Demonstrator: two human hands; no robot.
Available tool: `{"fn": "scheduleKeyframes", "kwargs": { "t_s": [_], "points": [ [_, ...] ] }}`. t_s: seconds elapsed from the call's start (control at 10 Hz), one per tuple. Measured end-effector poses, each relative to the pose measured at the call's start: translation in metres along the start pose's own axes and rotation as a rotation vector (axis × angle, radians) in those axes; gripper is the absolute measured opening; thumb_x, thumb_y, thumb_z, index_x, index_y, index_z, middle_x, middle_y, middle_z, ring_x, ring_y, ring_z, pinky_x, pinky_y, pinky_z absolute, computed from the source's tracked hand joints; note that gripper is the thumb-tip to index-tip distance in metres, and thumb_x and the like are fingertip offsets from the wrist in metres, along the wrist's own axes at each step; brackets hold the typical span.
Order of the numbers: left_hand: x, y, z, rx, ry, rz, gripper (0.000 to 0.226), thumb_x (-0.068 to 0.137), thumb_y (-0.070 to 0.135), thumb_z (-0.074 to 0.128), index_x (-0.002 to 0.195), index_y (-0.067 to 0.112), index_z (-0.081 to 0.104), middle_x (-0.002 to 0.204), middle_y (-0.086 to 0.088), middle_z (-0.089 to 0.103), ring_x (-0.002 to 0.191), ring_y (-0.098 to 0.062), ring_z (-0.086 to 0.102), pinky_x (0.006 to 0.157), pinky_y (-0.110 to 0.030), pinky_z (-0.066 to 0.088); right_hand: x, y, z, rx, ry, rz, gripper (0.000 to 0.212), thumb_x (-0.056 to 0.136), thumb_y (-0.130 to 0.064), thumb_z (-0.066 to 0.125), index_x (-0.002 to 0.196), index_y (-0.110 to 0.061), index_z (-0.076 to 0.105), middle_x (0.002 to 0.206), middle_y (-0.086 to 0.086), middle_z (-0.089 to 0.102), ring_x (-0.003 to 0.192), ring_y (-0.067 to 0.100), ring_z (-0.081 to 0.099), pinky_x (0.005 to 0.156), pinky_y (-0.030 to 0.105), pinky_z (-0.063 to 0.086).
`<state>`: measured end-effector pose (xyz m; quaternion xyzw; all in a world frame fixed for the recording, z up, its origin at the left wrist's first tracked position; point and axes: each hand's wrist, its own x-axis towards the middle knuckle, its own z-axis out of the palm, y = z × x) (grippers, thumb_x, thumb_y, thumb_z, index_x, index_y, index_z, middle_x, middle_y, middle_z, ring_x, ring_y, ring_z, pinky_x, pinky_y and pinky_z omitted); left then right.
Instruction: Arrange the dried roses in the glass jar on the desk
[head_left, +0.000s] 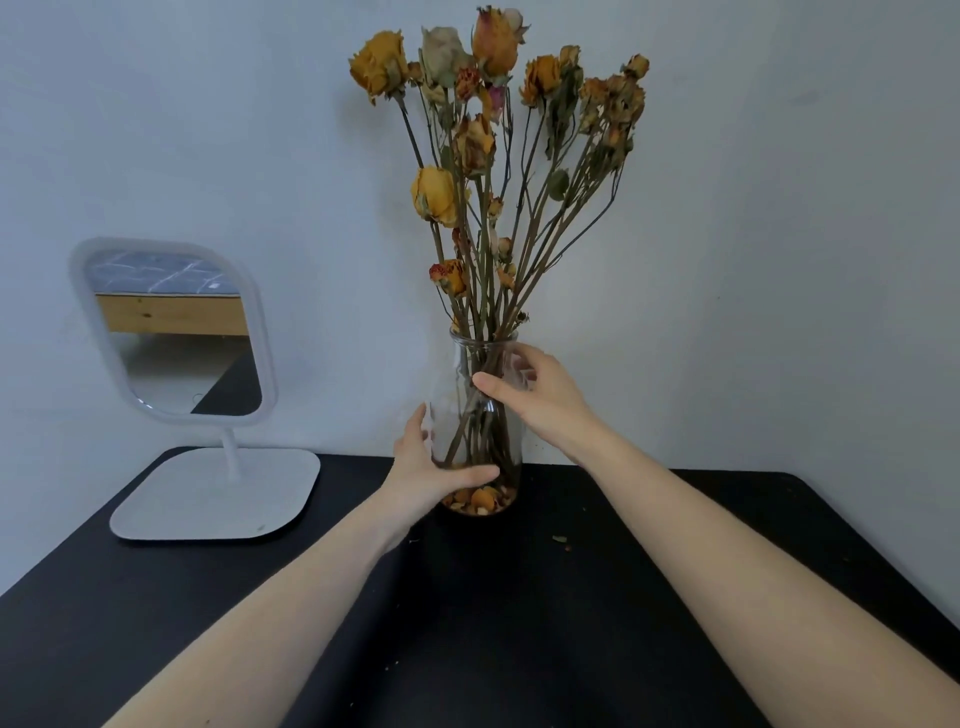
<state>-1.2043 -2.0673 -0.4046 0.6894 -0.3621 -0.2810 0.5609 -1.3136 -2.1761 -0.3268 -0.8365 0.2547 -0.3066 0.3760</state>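
Observation:
A clear glass jar (467, 415) stands upright on the black desk (519, 597), close to the wall. A bunch of dried yellow and orange roses (488, 119) rises from it on long brown stems, and loose petals lie in its bottom. My left hand (426, 462) wraps the jar's lower left side, thumb across the front. Higher up, my right hand (540, 400) grips the right side just under the neck.
A white table mirror (174, 332) on a flat white base (218, 493) stands at the desk's back left. A pale wall runs right behind the jar. Small petal crumbs (561, 540) lie on the desk to the jar's right.

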Motion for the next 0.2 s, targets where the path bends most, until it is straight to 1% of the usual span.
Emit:
{"fn": "scheduleKeyframes", "kwargs": {
  "t_s": [0.1,0.2],
  "points": [
    [-0.037,-0.009,-0.006,0.13,0.124,0.049,0.108,0.062,0.034,0.084,0.146,0.022,0.018,0.148,-0.007,0.025,0.137,-0.02,0.028,0.113,-0.039,0.028,-0.026,-0.01,-0.001,-0.008,0.089,0.028,0.067,0.082,-0.041,0.065,0.139,-0.018,0.038,0.141,0.004,0.041,0.129,0.017,0.037,0.108,0.035,0.033],
    [-0.1,-0.018,-0.029,0.123,0.204,0.151,0.048,0.078,0.021,0.073,0.12,0.029,0.053,0.126,0.003,0.054,0.121,-0.011,0.049,0.098,-0.023,0.041,-0.069,-0.029,-0.022,0.062,0.242,-0.074,0.05,0.084,-0.039,0.062,0.129,-0.024,0.048,0.131,-0.005,0.048,0.118,0.004,0.044,0.104,0.03,0.039]
  ]
}}
